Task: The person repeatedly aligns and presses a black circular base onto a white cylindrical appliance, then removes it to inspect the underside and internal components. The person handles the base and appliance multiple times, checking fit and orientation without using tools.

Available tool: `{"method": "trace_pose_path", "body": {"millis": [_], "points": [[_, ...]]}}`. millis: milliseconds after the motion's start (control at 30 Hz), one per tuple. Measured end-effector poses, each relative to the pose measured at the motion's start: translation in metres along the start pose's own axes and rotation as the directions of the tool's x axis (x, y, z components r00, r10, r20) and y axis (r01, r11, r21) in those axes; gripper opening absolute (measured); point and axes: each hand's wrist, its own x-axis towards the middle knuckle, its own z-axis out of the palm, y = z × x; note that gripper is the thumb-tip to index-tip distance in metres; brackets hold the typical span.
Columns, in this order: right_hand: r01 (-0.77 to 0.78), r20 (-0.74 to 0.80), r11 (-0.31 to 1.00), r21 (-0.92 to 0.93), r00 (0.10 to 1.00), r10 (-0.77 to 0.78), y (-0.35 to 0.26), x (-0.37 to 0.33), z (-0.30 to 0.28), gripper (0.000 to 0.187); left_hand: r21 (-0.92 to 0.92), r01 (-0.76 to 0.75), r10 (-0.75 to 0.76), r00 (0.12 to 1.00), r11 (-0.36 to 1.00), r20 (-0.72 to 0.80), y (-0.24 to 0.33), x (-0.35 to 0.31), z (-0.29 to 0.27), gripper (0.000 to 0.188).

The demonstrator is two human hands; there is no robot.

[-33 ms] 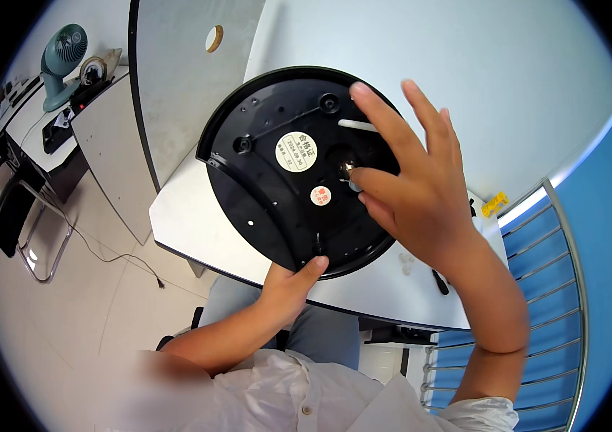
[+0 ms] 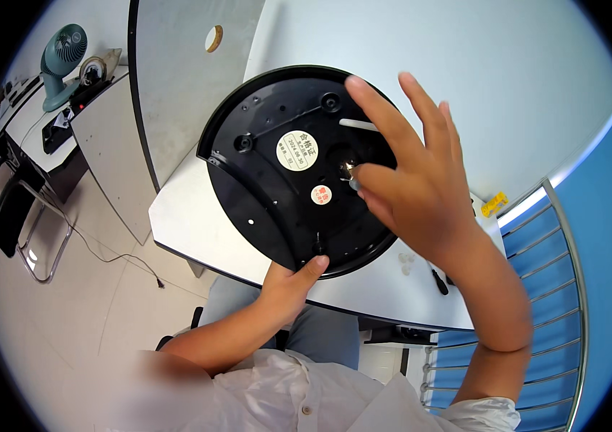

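A round black plastic base [image 2: 263,198] with a raised rim is tilted up above the table. Two round stickers, a cream one [image 2: 297,150] and a smaller white-and-red one [image 2: 321,195], are on its face. My left hand [image 2: 284,291] grips the lower rim, thumb on the face and the other fingers hidden behind. Right of the stickers, in a dark recess, a small shiny metal part [image 2: 348,169] shows. My right hand [image 2: 421,187] pinches at that part with its fingertips, the other fingers stretched upward. Its exact kind is partly hidden. A white strip [image 2: 358,125] lies above the recess.
The white table [image 2: 198,216] lies beneath the base. At its right are a black-handled tool [image 2: 440,282], small clear pieces [image 2: 406,263] and a yellow object [image 2: 494,204]. A metal railing [image 2: 572,288] runs at right. A grey partition [image 2: 183,79] stands left, with a green fan [image 2: 65,61] beyond it.
My right hand has shifted slightly up and left, its fingertips still at the metal part. My left hand and the black base look nearly unchanged.
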Motion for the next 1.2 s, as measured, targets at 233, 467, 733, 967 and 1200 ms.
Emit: {"method": "trace_pose_path", "body": {"millis": [233, 467, 733, 967, 1200], "points": [[0.263, 0.292, 0.961, 0.083, 0.916, -0.276, 0.024, 0.024, -0.010, 0.019, -0.025, 0.071, -0.072, 0.997, 0.997, -0.030, 0.013, 0.001, 0.007, 0.048], [0.260, 0.165, 0.964, 0.047, 0.950, -0.264, 0.025, 0.029, -0.009, 0.081, 0.092, 0.070, -0.068, 0.997, 0.993, -0.020, 0.013, -0.003, 0.001, 0.046], [0.395, 0.211, 0.916, 0.065, 0.892, -0.400, 0.040, 0.031, -0.004, 0.077, 0.226, 0.051, -0.060, 0.998, 0.973, 0.034, 0.017, -0.001, -0.007, 0.047], [0.431, 0.096, 0.899, 0.077, 0.894, -0.437, 0.047, 0.029, 0.004, 0.058, 0.156, 0.111, -0.115, 0.993, 0.982, 0.022, 0.018, -0.001, -0.009, 0.059], [0.430, -0.012, 0.899, 0.085, 0.903, -0.430, 0.043, 0.025, 0.006, 0.040, 0.131, 0.100, -0.098, 0.995, 0.986, -0.020, 0.021, 0.000, -0.015, 0.055]]}}
